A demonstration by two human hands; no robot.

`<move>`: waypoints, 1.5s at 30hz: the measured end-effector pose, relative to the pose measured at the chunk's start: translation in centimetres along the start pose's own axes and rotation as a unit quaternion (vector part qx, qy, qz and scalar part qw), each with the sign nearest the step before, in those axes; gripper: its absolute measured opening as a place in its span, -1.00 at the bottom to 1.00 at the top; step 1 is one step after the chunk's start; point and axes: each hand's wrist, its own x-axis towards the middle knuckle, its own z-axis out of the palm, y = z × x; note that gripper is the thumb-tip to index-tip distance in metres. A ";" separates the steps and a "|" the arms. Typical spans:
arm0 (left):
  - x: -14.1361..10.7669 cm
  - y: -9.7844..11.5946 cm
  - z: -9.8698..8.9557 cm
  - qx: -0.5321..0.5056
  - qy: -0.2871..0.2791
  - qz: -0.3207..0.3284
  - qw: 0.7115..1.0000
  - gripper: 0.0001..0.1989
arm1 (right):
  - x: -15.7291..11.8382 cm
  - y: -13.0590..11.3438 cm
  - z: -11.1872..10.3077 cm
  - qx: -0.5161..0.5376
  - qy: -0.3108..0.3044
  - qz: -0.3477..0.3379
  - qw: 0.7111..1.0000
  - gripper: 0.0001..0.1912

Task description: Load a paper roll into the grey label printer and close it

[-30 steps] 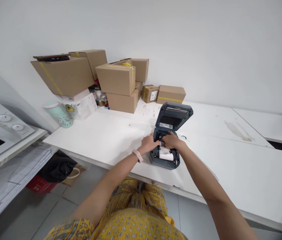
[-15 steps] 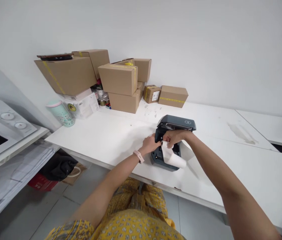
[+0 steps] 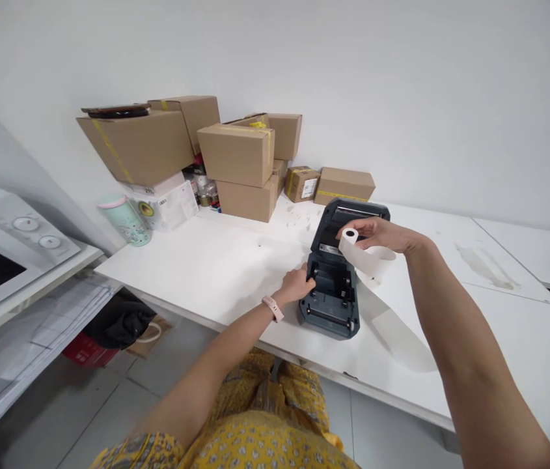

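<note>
A dark grey label printer (image 3: 330, 303) stands on the white table with its lid (image 3: 328, 225) tipped back, so the bay inside shows bare. My left hand (image 3: 298, 284) grips the printer's left edge, thumb over the rim, fingers partly hidden behind the wall. My right hand (image 3: 375, 233) is closed around a small roll of white paper (image 3: 349, 236) and holds it up in front of the raised lid. From the roll a loose paper strip (image 3: 377, 262) curls out to the right. Another length of white paper (image 3: 401, 335) lies on the table right of the printer.
Cardboard boxes (image 3: 235, 156) are stacked at the back left, with two smaller ones (image 3: 345, 185) by the wall. A mint tumbler (image 3: 125, 220) stands near the table's left end. Further left is a white microwave (image 3: 11, 254) on a shelf.
The paper roll has come up out of the printer bay in my right hand, moving up and away from me. The lid now leans further back. My left hand stays at the printer's edge.
</note>
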 end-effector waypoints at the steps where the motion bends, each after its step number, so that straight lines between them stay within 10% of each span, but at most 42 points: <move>1: 0.1 -0.2 0.1 0.002 -0.003 0.003 1.000 -0.53 | 0.1 0.4 -0.1 0.031 0.020 -0.002 0.999 -0.43; 12: 0.4 -0.7 0.7 0.009 0.015 0.014 1.000 -0.49 | -5.3 3.8 -0.5 0.129 0.197 0.021 0.972 -0.49; 19: 0.5 -0.7 0.8 0.019 0.018 -0.002 1.000 -0.48 | -13.8 14.8 -1.3 0.165 0.260 0.153 0.939 -0.54; 25: 0.3 -0.5 0.7 0.006 0.015 -0.008 1.000 -0.51 | -15.4 21.7 2.4 0.101 0.274 0.234 0.927 -0.54; 38: 0.3 -0.4 0.6 0.006 0.013 -0.012 1.000 -0.49 | -13.7 17.4 0.8 0.049 0.419 0.120 0.899 -0.46; 45: 0.2 -0.5 0.6 -0.003 0.015 0.000 1.000 -0.48 | -6.7 18.6 3.7 -0.039 0.262 0.154 0.952 -0.27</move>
